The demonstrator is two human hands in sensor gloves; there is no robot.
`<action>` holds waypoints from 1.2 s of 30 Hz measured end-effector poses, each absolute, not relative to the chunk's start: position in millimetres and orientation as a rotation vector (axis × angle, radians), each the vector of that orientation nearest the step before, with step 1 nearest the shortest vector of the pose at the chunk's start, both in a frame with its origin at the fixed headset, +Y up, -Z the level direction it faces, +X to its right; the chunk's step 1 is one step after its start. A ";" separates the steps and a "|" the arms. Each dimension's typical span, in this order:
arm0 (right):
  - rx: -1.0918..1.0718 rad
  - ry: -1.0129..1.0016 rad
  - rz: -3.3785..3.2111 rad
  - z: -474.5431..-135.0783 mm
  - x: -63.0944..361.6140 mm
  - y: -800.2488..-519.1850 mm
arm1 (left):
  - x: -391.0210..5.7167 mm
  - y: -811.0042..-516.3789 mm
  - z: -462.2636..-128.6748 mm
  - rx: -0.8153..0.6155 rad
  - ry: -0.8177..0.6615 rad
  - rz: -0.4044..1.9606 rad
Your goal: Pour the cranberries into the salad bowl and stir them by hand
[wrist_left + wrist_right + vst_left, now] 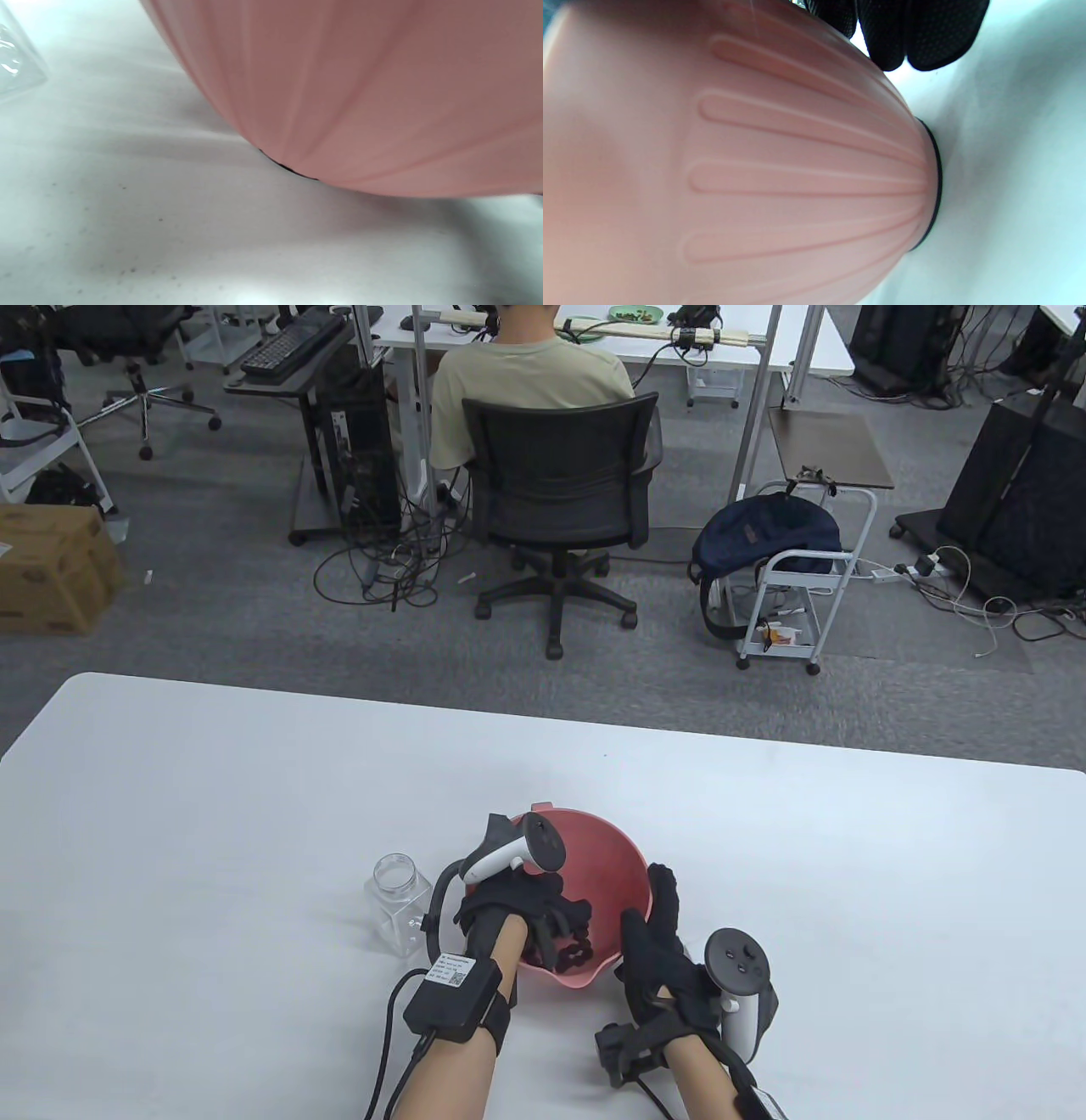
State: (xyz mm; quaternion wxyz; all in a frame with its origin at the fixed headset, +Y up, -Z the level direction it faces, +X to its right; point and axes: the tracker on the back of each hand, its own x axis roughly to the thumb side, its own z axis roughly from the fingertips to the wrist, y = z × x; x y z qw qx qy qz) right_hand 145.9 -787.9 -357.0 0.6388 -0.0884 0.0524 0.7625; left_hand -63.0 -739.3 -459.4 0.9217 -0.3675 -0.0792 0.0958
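Observation:
The pink salad bowl (604, 857) stands near the table's front edge; its ribbed outer wall fills the left wrist view (360, 84) and the right wrist view (755, 169). My left hand (562, 926) reaches down into the bowl with its fingers spread among dark cranberries (580, 957) at the bottom. My right hand (649, 903) holds the bowl's right side, thumb at the rim and fingers (903, 34) on the outer wall. A clear jar (399, 899) stands upright and without a lid just left of the bowl, and its corner shows in the left wrist view (17, 63).
The white table (212, 814) stretches to the left, right and far side of the bowl. Beyond its far edge a person sits in an office chair (560, 492) with their back to me, among desks, cables and a small white cart (797, 585).

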 end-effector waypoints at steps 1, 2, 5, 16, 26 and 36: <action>-0.202 0.120 1.740 -357.0 145.8 -787.9 | -62.9 -738.9 -459.1 -0.759 -0.160 0.195; -0.202 0.120 1.740 -357.0 145.9 -787.9 | -62.9 -738.4 -458.6 -0.754 -0.157 0.189; -0.201 0.120 1.740 -357.0 145.9 -787.8 | -62.7 -738.0 -458.1 -0.753 -0.148 0.172; -0.197 0.121 1.744 -357.1 145.7 -787.7 | -59.4 -740.9 -457.1 -0.792 -0.171 0.146; -0.189 0.117 1.755 -357.4 144.8 -788.0 | -59.1 -741.9 -457.2 -0.787 -0.199 0.153; -0.185 0.114 1.763 -357.6 144.3 -788.1 | -59.3 -740.7 -456.6 -0.784 -0.242 0.198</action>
